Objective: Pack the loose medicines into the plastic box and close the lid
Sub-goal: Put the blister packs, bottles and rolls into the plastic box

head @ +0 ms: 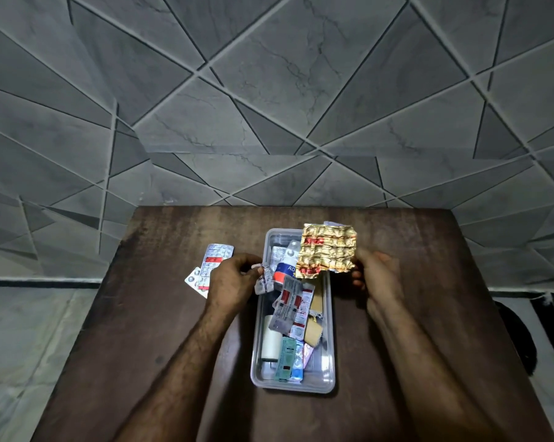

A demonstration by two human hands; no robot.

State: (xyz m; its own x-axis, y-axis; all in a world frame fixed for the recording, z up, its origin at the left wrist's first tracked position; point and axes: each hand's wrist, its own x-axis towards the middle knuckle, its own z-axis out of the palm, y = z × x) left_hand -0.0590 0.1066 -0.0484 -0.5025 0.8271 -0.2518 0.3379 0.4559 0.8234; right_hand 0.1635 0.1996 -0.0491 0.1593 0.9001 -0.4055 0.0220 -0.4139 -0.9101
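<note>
From my feed the plastic box point(330, 346) on the table point(173, 314) is mostly packed: right hand point(379, 275) pinches a gold blister sheet point(326, 252) above it, left hand point(234, 275) grips a banded strip bundle point(264, 279) at its rim, silver strips point(210, 266) remain outside, lid unseen.

1. Plastic box point(330, 317): open-topped, far half overhung by gold blister sheet point(326, 252) pinched in right hand point(379, 277); near half reachable from above, floor crowded with packets.
2. Left hand point(232, 277): against box's left wall, gripping banded strips point(263, 279).
3. Loose strips point(210, 266): occupying table point(161, 314) beyond left hand.
4. Remaining tabletop: unobstructed.
</note>
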